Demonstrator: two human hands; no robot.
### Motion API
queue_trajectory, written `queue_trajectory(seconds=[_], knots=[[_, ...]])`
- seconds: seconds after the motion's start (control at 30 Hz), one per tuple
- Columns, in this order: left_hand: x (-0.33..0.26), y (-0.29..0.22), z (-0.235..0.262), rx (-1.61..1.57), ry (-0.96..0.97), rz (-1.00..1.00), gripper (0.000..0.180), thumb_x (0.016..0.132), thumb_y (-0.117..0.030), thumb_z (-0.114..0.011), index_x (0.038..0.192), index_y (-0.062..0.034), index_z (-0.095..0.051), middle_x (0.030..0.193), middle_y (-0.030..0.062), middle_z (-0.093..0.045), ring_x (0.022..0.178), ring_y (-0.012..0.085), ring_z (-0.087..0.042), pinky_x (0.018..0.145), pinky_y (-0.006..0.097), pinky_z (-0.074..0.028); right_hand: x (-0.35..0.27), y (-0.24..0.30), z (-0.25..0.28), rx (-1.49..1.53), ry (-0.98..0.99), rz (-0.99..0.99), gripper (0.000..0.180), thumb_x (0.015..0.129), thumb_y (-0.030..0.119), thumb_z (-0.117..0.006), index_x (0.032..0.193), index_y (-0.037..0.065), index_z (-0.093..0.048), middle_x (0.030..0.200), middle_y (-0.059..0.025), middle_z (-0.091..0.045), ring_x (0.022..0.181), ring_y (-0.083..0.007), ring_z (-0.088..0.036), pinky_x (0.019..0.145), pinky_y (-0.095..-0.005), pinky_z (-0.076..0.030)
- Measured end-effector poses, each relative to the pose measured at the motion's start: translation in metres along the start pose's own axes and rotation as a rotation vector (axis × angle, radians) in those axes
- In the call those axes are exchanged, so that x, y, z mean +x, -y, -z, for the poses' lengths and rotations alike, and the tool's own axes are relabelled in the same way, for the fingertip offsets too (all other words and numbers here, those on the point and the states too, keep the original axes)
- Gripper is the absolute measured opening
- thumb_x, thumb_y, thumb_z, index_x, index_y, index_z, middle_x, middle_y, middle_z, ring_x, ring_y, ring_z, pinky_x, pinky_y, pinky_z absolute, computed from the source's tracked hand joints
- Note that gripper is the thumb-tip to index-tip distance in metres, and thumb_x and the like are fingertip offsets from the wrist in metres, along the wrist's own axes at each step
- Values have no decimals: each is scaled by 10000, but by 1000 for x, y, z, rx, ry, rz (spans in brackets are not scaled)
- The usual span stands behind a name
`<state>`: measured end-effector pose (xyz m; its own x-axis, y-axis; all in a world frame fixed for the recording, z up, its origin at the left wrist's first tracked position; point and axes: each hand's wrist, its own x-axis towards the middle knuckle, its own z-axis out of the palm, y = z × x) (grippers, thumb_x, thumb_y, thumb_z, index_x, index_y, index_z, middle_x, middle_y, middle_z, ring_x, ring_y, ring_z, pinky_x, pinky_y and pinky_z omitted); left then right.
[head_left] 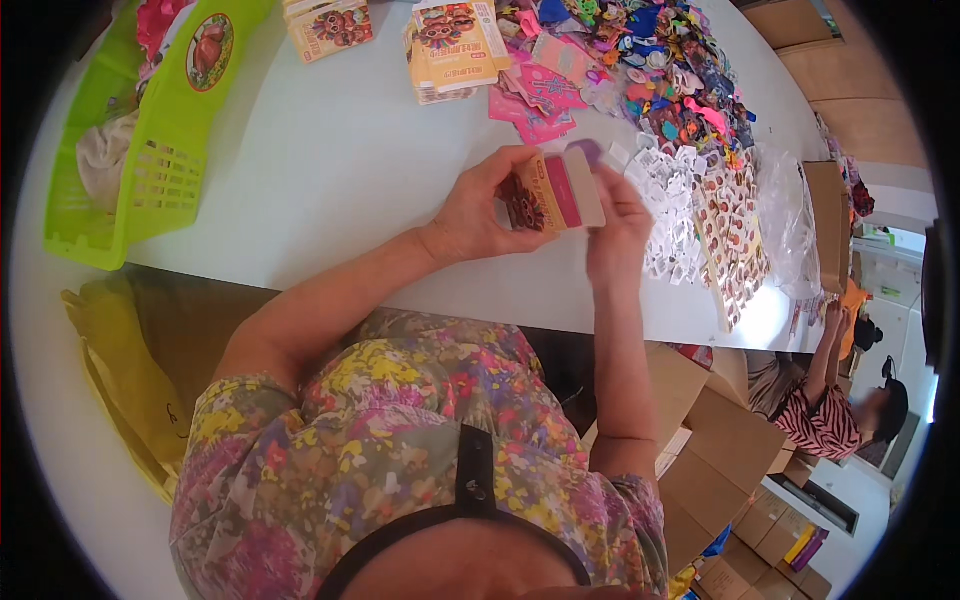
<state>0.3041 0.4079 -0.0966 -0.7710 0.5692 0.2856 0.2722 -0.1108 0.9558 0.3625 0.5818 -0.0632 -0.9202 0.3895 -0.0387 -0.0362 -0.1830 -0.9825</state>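
Note:
My left hand (478, 208) grips a small printed cardboard box (553, 190), cream and magenta with a brown picture, held over the white table (330, 160). My right hand (620, 222) is at the box's right end, fingers on its open flap, with something small and purple (585, 150) showing just above. Both forearms come up from my flowered top at the lower edge.
A green plastic basket (150, 150) sits at the table's left. Stacks of flat printed boxes (455, 45) lie at the back, beside a heap of colourful small items (660, 70) and sheets of stickers (730, 225). Cardboard cartons (720, 450) and another seated person (830, 400) are at the right.

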Motion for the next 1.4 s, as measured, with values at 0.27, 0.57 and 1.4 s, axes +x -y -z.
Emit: queue_trajectory(seconds=[0.27, 0.57, 1.4], knots=[[4, 2, -1, 374, -230, -261, 709, 558, -100, -813, 1203, -85, -520, 1003, 97, -585, 882, 289, -586, 771, 368, -505, -25, 95, -18, -823, 43, 353, 125, 855, 25, -675, 975, -5, -693, 847, -57, -701, 699, -103, -629, 632, -220, -498], [5, 3, -3, 431, -196, -226, 677, 562, -112, -799, 1180, -104, -524, 1038, 93, -592, 938, 311, -575, 802, 406, -492, -14, 90, -30, -1462, 294, 775, 173, 714, 26, -646, 883, 59, -642, 749, -80, -592, 724, -248, -606, 592, -367, -500], [-1, 5, -8, 274, -40, -84, 660, 590, -85, -843, 1171, -72, -530, 1034, 105, -608, 917, 245, -629, 789, 329, -520, -21, 67, -31, -1255, 192, 707, 376, 664, -57, -627, 1028, 35, -602, 824, -93, -632, 797, -284, -604, 628, -382, -506]])
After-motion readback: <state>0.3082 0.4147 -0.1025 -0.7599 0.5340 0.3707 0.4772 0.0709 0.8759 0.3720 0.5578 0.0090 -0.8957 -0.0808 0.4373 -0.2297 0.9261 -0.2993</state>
